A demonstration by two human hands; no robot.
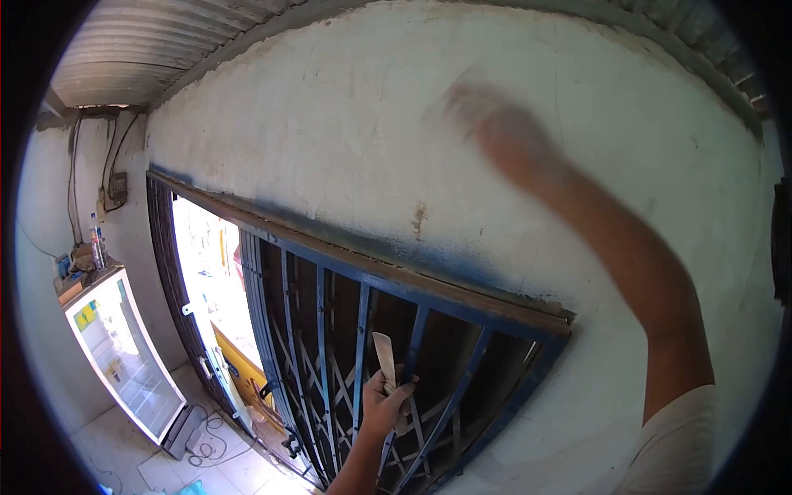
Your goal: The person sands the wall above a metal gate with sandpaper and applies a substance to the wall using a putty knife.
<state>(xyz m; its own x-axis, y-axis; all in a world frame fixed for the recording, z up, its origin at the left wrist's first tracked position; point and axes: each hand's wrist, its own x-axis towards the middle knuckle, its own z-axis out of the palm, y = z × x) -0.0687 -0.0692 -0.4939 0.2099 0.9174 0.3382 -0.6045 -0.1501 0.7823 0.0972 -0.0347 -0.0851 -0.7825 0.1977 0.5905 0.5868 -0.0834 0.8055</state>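
Note:
My left hand (386, 402) is closed around a flat, pale scraper-like tool (384, 355), its blade pointing up, in front of the blue folding metal gate (363, 330). High against the off-white wall (346, 107), my right hand (478, 107) is raised and smeared by motion. Its fingers are blurred, and whether it holds anything cannot be made out. Below that hand the wall has a brown stain and a blue-tinted strip along the gate's top frame (388, 268).
A glass-door display cabinet (128, 355) stands at the left, with bottles (97, 243) and other items on top. Cables (216, 441) lie on the tiled floor (169, 474). Wires run down the left wall to a box (118, 189). Corrugated roofing (157, 49) is overhead.

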